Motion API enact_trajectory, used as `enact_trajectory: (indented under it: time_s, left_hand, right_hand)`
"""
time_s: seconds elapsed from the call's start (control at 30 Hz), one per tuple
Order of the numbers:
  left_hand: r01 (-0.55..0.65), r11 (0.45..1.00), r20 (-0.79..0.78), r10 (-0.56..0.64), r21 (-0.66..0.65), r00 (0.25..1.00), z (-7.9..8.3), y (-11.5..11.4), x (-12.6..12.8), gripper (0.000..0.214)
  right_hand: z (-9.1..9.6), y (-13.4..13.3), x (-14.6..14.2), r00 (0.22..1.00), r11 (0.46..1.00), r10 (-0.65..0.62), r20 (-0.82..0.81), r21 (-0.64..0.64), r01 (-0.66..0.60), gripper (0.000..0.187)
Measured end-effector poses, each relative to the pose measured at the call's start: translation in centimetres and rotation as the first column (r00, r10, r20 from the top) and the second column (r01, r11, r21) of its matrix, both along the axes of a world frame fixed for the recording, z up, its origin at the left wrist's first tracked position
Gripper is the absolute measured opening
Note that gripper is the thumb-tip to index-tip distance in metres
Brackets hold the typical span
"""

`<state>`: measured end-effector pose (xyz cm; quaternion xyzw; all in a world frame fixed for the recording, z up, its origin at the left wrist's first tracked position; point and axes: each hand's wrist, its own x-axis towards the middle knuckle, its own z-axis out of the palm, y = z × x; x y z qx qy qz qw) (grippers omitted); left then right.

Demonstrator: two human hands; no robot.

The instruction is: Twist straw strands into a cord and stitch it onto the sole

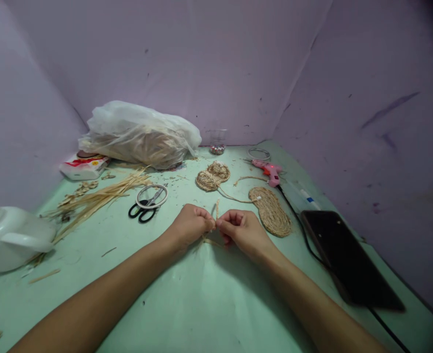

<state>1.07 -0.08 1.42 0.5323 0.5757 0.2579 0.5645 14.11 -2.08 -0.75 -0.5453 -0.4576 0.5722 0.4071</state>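
At the middle of the green tabletop, my left hand (191,224) and my right hand (243,229) meet, fingertips pinched on a thin braided straw cord (217,210). The cord's short end sticks up between them, and loose strands hang below. Beyond my fingers lies a coiled straw piece (212,176) with two rounded lobes. Right of my right hand rests a flat sole-shaped coil (271,211) of the same braid. A thin cord runs between these two pieces.
Black-handled scissors (143,208) lie under a ring at left, near loose straw (102,198). A white jug (14,238) and plastic bag (139,132) stand farther left and back. On the right are a pink glue gun (270,171), its black cable, and a dark phone (348,257).
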Motion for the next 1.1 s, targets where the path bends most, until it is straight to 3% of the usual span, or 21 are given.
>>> enact_trajectory:
  time_s: [0.2,0.33,0.43,0.57,0.63,0.7,0.77,0.8,0.87,0.9,0.97,1.1]
  left_hand:
    - [0.085,0.945,-0.296,0.012,0.315,0.955,-0.3,-0.2,-0.4,0.014]
    - [0.211,0.825,-0.47,0.073,0.524,0.88,-0.2,-2.6,0.2,0.014]
    - [0.341,0.745,-0.545,0.036,0.573,0.838,-0.3,-4.5,0.8,0.012]
    - [0.39,0.774,-0.543,-0.072,0.498,0.837,0.2,-4.6,1.0,0.01]
    - [0.309,0.82,-0.483,-0.045,0.482,0.874,1.0,-3.6,0.6,0.014]
    - [0.119,0.889,-0.359,0.054,0.442,0.932,1.7,-2.4,0.2,0.015]
    - [-0.039,0.978,-0.192,0.08,0.205,0.978,2.0,-1.4,0.0,0.018]
    - [-0.049,0.997,-0.087,0.054,0.054,0.995,2.0,-1.1,0.0,0.02]
    - [0.017,0.984,0.114,0.003,-0.175,0.993,1.6,-0.8,0.0,0.014]
    - [0.055,0.974,0.181,-0.015,-0.221,0.983,1.4,-0.7,0.0,0.011]
    - [0.069,0.971,0.211,-0.02,-0.23,0.977,1.0,-0.7,0.0,0.008]
    - [0.036,0.987,0.092,-0.021,-0.157,0.996,0.5,-0.2,-0.4,0.006]
  right_hand:
    - [-0.1,0.2,-0.6,0.986,0.987,-0.16,-0.048,0.007,0.161,0.013]
    - [-0.4,0.1,-0.8,0.964,0.973,-0.232,-0.127,-0.044,0.228,0.013]
    - [-0.6,0.0,-0.8,0.953,0.97,-0.245,-0.176,-0.043,0.241,0.013]
    - [-0.7,-0.1,-0.9,0.941,0.971,-0.238,-0.239,-0.079,0.226,0.013]
    - [-0.7,-0.1,-0.9,0.943,0.973,-0.232,-0.237,-0.07,0.222,0.015]
    - [-0.6,-0.2,-1.0,0.95,0.976,-0.22,-0.224,-0.05,0.214,0.017]
    - [-0.5,-0.3,-1.1,0.957,0.979,-0.202,-0.208,-0.039,0.198,0.019]
    - [-0.5,-0.4,-1.2,0.96,0.982,-0.191,-0.207,-0.035,0.188,0.019]
    - [-0.5,-0.5,-1.3,0.959,0.986,-0.165,-0.229,-0.024,0.164,0.019]
    - [-0.5,-0.5,-1.4,0.958,0.988,-0.151,-0.244,-0.021,0.151,0.019]
    - [-0.6,-0.5,-1.4,0.96,0.991,-0.135,-0.247,-0.025,0.133,0.019]
    - [-0.5,-0.2,-1.2,0.984,0.992,-0.13,-0.122,-0.006,0.13,0.018]
